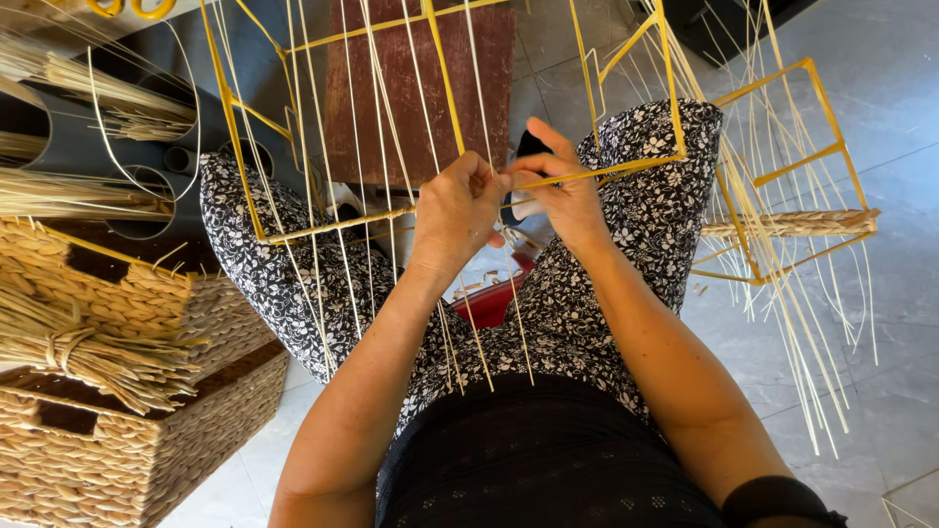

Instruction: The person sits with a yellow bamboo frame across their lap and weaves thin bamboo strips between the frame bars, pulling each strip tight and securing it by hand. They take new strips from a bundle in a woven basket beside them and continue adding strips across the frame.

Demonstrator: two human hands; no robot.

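Note:
A yellow wire frame (pixel 445 73) with several pale straw strands (pixel 318 196) tied along it rests over my knees, which are in black-and-white floral trousers (pixel 293 284). My left hand (pixel 455 210) pinches a strand against the frame's near horizontal bar, fingers closed. My right hand (pixel 562 191) grips the same bar just to the right, fingers curled around the bar and a strand. The two hands almost touch. Loose strand ends hang down between my legs.
Woven baskets (pixel 117 430) and a tied straw bundle (pixel 88 357) stand at the left, with grey tubes (pixel 68 142) holding more straw behind them. A second yellow frame (pixel 792 161) with strands and a braided bar is at the right. A red object (pixel 489 298) lies on the tiled floor.

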